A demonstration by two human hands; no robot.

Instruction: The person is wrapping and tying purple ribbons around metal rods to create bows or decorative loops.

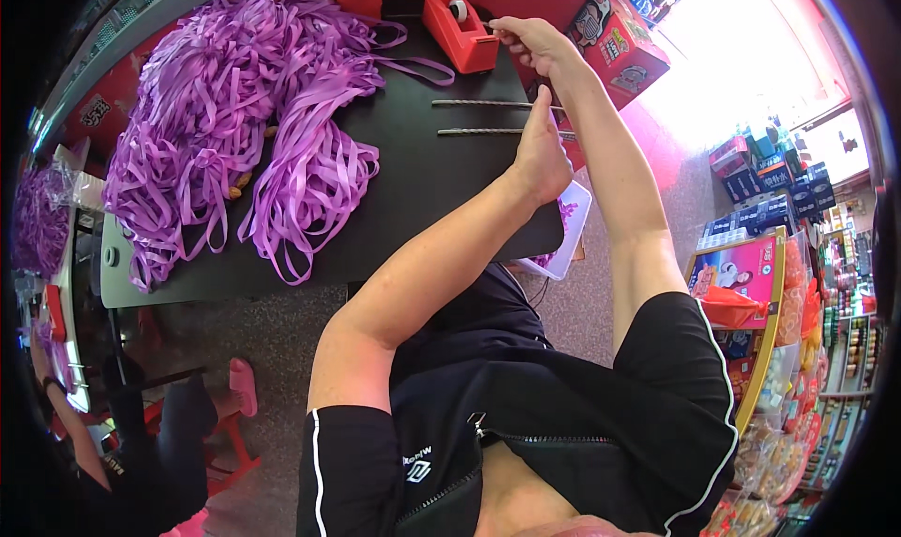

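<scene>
At the far right edge of the black table (pixel 422 190), my right hand (pixel 540 47) is beside a red tape dispenser (pixel 462 35). Its thumb and forefinger are pinched together at the dispenser's front; what they hold is too small to make out. Nearer to me, my left hand (pixel 544 157) is over the table's right edge with its thumb stretched upward. Its other fingers are hidden behind the hand. Two thin twisted metal rods (pixel 481 103) lie parallel across the tabletop and reach toward this hand. A large heap of purple ribbons (pixel 211 105) covers the table's left side.
Below the right edge stands a white plastic bin (pixel 570 232) with purple pieces inside. A red printed box (pixel 619 44) is beyond my right hand. Stocked shelves (pixel 845 349) line the right side. At lower left, another person (pixel 174 434) sits near a second purple heap.
</scene>
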